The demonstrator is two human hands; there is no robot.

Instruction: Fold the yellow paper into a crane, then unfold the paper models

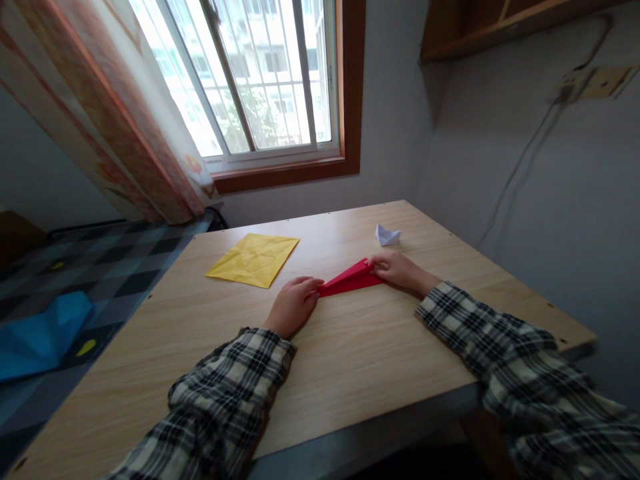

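Observation:
A red paper [350, 279], folded into a long narrow triangle, lies on the wooden table [350, 360]. My left hand [293, 305] pinches its left tip with fingers curled. My right hand [397, 270] presses on its right end with the fingertips. Both sleeves are plaid. A creased yellow paper square [254, 259] lies flat to the left of the red paper. A small white folded paper boat [387, 235] sits behind my right hand.
A barred window [260, 80] and a patterned curtain [115, 127] stand behind the table. A bed with a checked cover [90, 267] and a blue paper sheet [40, 333] lies to the left. A grey wall [525, 187] runs along the right.

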